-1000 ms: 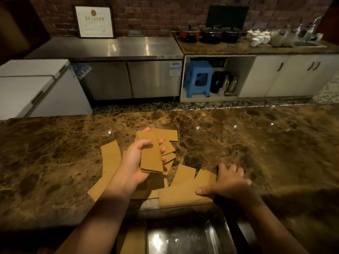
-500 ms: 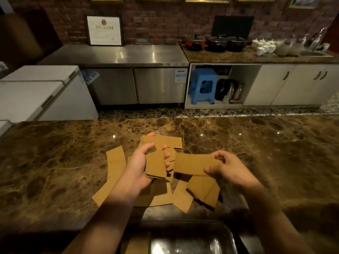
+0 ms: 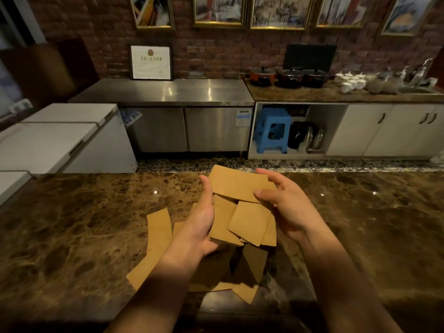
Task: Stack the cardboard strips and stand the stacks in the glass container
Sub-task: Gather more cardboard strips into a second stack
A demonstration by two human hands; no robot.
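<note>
A brick wall (image 3: 216, 56) hung with gilt-framed pictures backs this dim kitchen, and a framed certificate (image 3: 151, 62) leans on the steel worktop (image 3: 168, 91); its writing is too small and blurred to read, as is the white label (image 3: 243, 117) on the steel cabinet door. Pots (image 3: 289, 76) and white cups (image 3: 349, 80) sit along the far counter, with a blue stool (image 3: 272, 129) tucked below.

In front, the brown marble bench (image 3: 72, 224) carries a loose heap of cardboard strips (image 3: 158, 236) near the middle of its near edge. Above the heap, the left hand (image 3: 204, 227) cups a small stack of strips (image 3: 224, 224) in its palm, fingers curled round the stack's far side. The right hand (image 3: 283, 203) pinches one strip (image 3: 237, 183) between thumb and fingers, holding it flat across the top of that stack, touching the left thumb. At the bottom edge only a dark rim shows; I cannot tell whether it is the glass container.
</note>
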